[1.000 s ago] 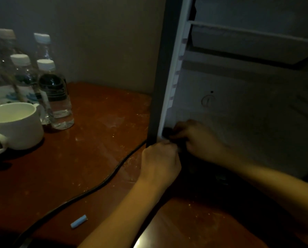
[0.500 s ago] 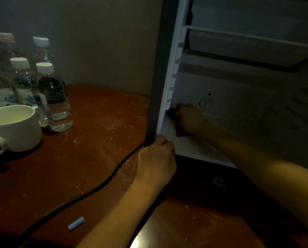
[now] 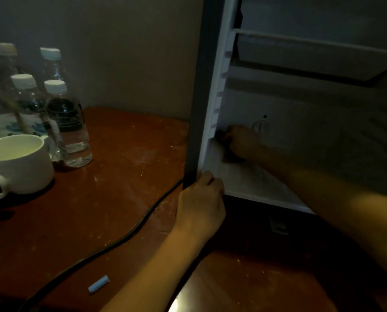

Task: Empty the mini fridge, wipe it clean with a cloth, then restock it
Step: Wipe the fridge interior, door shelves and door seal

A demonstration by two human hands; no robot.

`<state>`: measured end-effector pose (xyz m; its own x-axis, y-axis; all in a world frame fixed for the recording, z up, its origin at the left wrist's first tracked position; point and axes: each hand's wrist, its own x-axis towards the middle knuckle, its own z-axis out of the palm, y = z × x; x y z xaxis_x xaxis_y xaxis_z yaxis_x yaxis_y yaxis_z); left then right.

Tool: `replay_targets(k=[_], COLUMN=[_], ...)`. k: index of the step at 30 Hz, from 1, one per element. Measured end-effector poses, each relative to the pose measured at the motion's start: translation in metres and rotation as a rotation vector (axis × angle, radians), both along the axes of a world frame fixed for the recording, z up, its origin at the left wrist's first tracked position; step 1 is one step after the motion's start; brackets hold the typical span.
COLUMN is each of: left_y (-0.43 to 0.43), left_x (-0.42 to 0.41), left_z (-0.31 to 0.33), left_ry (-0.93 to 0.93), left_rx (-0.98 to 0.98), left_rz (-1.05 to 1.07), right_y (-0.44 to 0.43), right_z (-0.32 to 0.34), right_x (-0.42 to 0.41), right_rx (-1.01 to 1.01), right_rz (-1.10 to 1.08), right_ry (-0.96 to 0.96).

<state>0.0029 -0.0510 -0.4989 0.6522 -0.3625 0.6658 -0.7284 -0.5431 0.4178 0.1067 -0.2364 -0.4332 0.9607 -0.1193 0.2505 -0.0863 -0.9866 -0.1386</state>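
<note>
Fridge (image 3: 199,86) stood open on the table (image 3: 120,188) while my left hand (image 3: 201,206) gripped its front edge and my right hand (image 3: 242,140) clutched a cloth (image 3: 221,134) against its back corner.

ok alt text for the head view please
In dim light, the right hand holds a dark cloth in the back left corner of an open fridge, while the left hand grips its front edge. Water bottles, white cups and a black cable sit on the table to its left.
</note>
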Motion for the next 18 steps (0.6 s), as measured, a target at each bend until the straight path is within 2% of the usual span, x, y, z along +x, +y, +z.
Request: replay_targets(k=[2,4,9,11,15,18], left_y=[0.001,0.002,0.001,0.0,0.0,-0.003], left_x=[-0.001,-0.002,-0.005,-0.004,-0.003,0.001], left_z=[0.001,0.004,0.01,0.009,0.006,0.001], left_ry=[0.015,0.036,0.065,0.101,0.074,0.04], left_rx=[-0.007,-0.001,0.047,0.088,0.046,0.051], left_rz=[-0.005,-0.002,-0.018,0.001,-0.02,-0.019], right_y=[-0.003,0.0,0.023,0.024,0.012,-0.01], right_z=[0.003,0.0,-0.011,-0.014,-0.014,-0.008], right_x=[0.013,-0.003,-0.116,-0.139,-0.096,-0.034], right_rx=[-0.032,-0.047,-0.034,-0.007,0.074,0.095], right_rz=[-0.061,-0.033,0.277,0.342,0.28,0.084], right_ry=[0.005,0.006,-0.05,-0.062,-0.049,-0.016])
